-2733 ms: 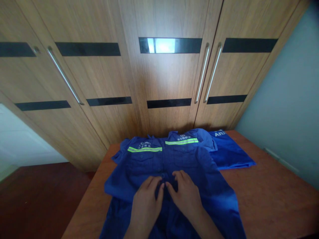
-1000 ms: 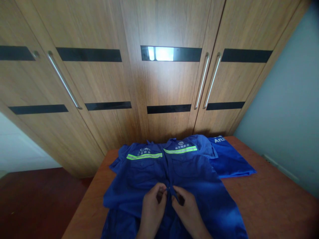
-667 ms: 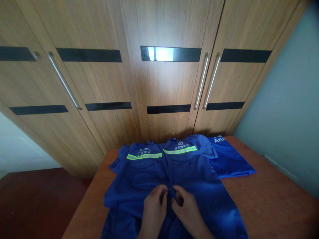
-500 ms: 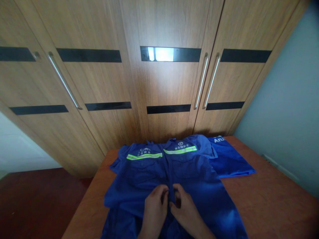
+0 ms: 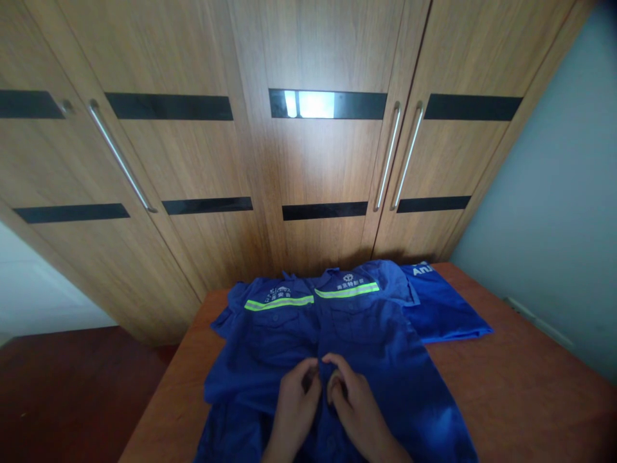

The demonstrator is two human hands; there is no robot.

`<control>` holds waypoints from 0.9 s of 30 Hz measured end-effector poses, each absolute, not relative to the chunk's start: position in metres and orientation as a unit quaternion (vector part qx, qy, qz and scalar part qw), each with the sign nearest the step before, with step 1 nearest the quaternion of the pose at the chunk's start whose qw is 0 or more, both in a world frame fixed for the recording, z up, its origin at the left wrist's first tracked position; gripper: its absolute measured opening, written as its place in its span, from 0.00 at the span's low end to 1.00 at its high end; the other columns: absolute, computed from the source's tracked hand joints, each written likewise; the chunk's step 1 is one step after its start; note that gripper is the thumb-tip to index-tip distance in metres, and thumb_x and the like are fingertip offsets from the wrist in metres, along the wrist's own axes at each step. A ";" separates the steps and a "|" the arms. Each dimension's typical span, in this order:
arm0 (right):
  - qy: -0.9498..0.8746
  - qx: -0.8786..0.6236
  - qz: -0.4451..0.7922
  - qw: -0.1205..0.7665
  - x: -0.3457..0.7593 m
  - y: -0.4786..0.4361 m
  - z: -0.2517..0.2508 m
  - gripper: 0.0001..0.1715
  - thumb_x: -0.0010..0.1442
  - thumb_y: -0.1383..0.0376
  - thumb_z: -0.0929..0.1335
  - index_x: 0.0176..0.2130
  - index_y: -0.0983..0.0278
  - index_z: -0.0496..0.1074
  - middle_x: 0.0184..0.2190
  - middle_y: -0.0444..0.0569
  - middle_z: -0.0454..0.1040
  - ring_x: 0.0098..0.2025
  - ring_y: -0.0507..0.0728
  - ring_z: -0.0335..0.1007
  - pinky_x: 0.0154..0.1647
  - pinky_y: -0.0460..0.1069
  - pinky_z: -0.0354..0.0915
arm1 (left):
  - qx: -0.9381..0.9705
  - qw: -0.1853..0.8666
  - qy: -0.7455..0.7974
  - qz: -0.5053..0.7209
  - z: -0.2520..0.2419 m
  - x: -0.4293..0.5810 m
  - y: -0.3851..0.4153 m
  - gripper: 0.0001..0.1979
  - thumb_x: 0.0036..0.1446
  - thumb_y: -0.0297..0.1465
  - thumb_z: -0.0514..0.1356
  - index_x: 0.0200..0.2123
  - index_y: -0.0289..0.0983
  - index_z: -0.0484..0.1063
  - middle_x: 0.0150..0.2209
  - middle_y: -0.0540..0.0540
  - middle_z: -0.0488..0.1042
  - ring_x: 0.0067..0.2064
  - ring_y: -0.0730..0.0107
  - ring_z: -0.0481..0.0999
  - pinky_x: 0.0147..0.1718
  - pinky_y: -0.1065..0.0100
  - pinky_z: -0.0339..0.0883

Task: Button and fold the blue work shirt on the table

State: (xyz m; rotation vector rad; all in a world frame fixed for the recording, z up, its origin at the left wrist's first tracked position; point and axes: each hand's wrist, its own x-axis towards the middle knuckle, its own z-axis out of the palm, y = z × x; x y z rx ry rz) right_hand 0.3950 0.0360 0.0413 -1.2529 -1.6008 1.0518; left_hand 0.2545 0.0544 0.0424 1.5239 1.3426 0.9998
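A blue short-sleeved work shirt [image 5: 385,360] lies spread out front up, with lime reflective strips and white print across the chest. Both hands are at its front opening, below the chest pockets. My left hand [image 5: 297,395] is closed in a pinch on the left edge of the opening. Just beside it, my right hand [image 5: 351,395] has its fingers curled, pinching the other edge of the shirt front. Whatever lies between the fingertips, such as a button, is too small to make out.
The shirt rests on a reddish-brown wooden table [image 5: 520,399]. Folded bright blue fabric [image 5: 443,308] with white letters lies at the shirt's right shoulder. Behind the table rises a wooden wardrobe [image 5: 322,161] with metal handles. A pale wall [image 5: 544,225] stands on the right.
My right hand has moved slightly left, closer to my left hand, and its fingers have curled in on the shirt's edge. The shirt's front edges are drawn closer together.
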 end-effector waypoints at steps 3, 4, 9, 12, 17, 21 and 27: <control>-0.640 -0.496 0.415 0.415 0.390 0.032 0.042 0.25 0.58 0.69 0.59 0.55 0.62 0.66 0.25 0.42 0.70 0.27 0.52 0.68 0.33 0.46 0.63 | 0.540 0.468 0.540 0.444 0.044 0.253 0.055 0.12 0.55 0.38 0.56 0.34 0.36 0.75 0.31 0.48 0.75 0.35 0.64 0.73 0.37 0.69 0.66; -0.635 -0.490 0.427 0.417 0.389 0.031 0.041 0.26 0.59 0.69 0.59 0.56 0.62 0.65 0.24 0.42 0.71 0.27 0.52 0.68 0.33 0.46 0.63 | 0.523 0.479 0.542 0.450 0.045 0.253 0.055 0.13 0.54 0.40 0.57 0.32 0.36 0.74 0.30 0.48 0.74 0.35 0.65 0.73 0.36 0.69 0.66; -0.592 -0.455 0.509 0.428 0.388 0.029 0.033 0.29 0.61 0.66 0.58 0.60 0.65 0.60 0.22 0.41 0.71 0.25 0.52 0.68 0.29 0.46 0.63 | 0.498 0.501 0.546 0.451 0.045 0.258 0.056 0.15 0.50 0.43 0.62 0.28 0.36 0.72 0.24 0.51 0.70 0.30 0.68 0.70 0.30 0.72 0.63; -0.594 -0.478 0.489 0.424 0.393 0.033 0.036 0.25 0.62 0.63 0.59 0.57 0.65 0.64 0.21 0.41 0.71 0.24 0.52 0.68 0.27 0.45 0.62 | 0.500 0.507 0.529 0.462 0.042 0.259 0.056 0.14 0.50 0.42 0.63 0.29 0.36 0.73 0.26 0.50 0.73 0.31 0.67 0.72 0.32 0.70 0.65; -0.657 -0.554 0.317 0.402 0.403 0.042 0.046 0.15 0.62 0.62 0.61 0.44 0.62 0.74 0.29 0.48 0.76 0.32 0.55 0.72 0.36 0.48 0.64 | 0.514 0.510 0.518 0.456 0.045 0.260 0.055 0.11 0.51 0.38 0.61 0.31 0.36 0.75 0.27 0.48 0.76 0.33 0.64 0.74 0.36 0.69 0.67; -0.711 -0.565 0.211 0.361 0.403 0.047 0.052 0.10 0.61 0.67 0.62 0.36 0.60 0.74 0.32 0.48 0.74 0.36 0.57 0.70 0.38 0.49 0.63 | 0.531 0.469 0.536 0.459 0.050 0.262 0.052 0.09 0.52 0.35 0.60 0.31 0.37 0.77 0.25 0.50 0.75 0.30 0.66 0.73 0.34 0.69 0.67; -0.729 -0.559 0.199 0.342 0.402 0.051 0.048 0.09 0.59 0.71 0.63 0.36 0.60 0.71 0.30 0.46 0.71 0.34 0.55 0.69 0.36 0.47 0.62 | 0.520 0.464 0.542 0.470 0.044 0.262 0.052 0.09 0.51 0.35 0.60 0.32 0.37 0.77 0.31 0.46 0.79 0.35 0.62 0.77 0.37 0.67 0.69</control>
